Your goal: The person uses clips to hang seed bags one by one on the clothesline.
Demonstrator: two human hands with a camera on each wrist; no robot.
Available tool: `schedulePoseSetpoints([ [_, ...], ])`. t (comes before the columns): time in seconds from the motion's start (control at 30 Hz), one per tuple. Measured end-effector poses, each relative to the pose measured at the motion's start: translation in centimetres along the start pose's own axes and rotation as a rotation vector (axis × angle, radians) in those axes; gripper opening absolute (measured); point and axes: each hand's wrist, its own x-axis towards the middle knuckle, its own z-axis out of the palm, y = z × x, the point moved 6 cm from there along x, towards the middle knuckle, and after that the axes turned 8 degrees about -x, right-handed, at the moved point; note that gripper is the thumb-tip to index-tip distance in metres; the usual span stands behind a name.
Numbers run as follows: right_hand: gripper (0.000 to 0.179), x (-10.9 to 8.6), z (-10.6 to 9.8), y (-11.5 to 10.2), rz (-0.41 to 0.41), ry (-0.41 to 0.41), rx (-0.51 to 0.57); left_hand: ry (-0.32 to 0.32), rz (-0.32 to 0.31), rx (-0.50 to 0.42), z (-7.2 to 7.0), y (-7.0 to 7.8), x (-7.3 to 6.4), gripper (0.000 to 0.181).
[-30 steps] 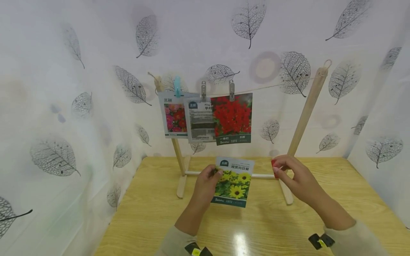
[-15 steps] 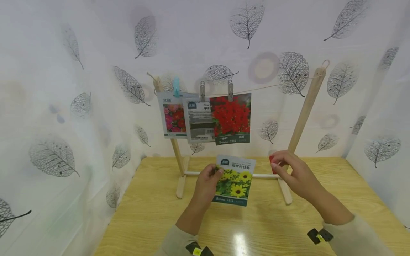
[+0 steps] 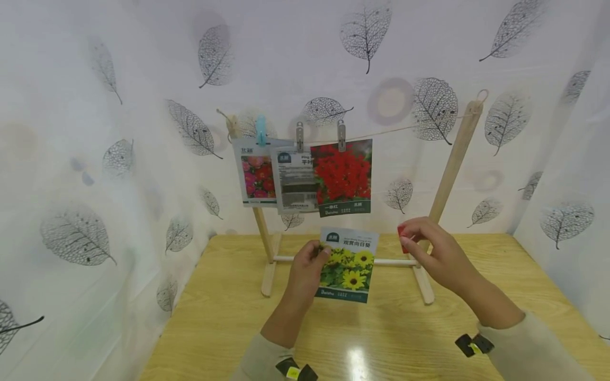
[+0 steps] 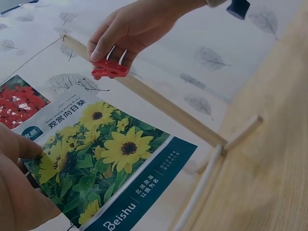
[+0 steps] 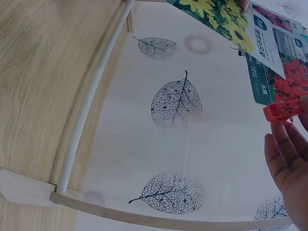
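Note:
A seed packet with yellow sunflowers (image 3: 350, 270) is pinched at its left edge between the thumb and fingers of my left hand (image 3: 305, 267). It is held nearly upright over the table, its printed front toward the head camera. To its right, my right hand (image 3: 440, 251) pinches a red plastic clothespin (image 4: 110, 69) between thumb and fingertips. Above the sunflower packet, a red-flowered seed packet (image 3: 344, 177) hangs from a string under a metal clip (image 3: 341, 136). Left of that hang a grey-and-white packet (image 3: 295, 182) and a packet with pink flowers (image 3: 257, 174).
The thin string (image 3: 405, 128) runs between two wooden posts (image 3: 455, 164) of a stand with a white crossbar (image 3: 393, 262). Another metal clip (image 3: 299, 136) and a blue clip (image 3: 261, 131) grip it. Leaf-printed sheeting (image 3: 157, 132) surrounds the wooden table (image 3: 229, 328).
My right hand has risen slightly and shifted a little left with the red clothespin. The sunflower packet in my left hand has risen slightly.

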Motion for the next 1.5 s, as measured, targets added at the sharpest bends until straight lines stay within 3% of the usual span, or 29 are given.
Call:
schedulePoseSetpoints([
  [0.2, 0.025, 0.3, -0.3, -0.2, -0.024, 0.020, 0.005, 0.001, 0.015, 0.002, 0.1, 0.3, 0.0, 0.026],
  [0.6, 0.041, 1.0, -1.2, -0.7, -0.117, 0.084, -0.004, -0.003, 0.033, -0.015, 0.5, 0.9, -0.1, 0.027],
  [1.5, 0.032, 2.5, -3.1, -1.1, -0.139, 0.147, 0.026, -0.025, 0.046, -0.033, 1.7, 1.6, -0.1, 0.026],
])
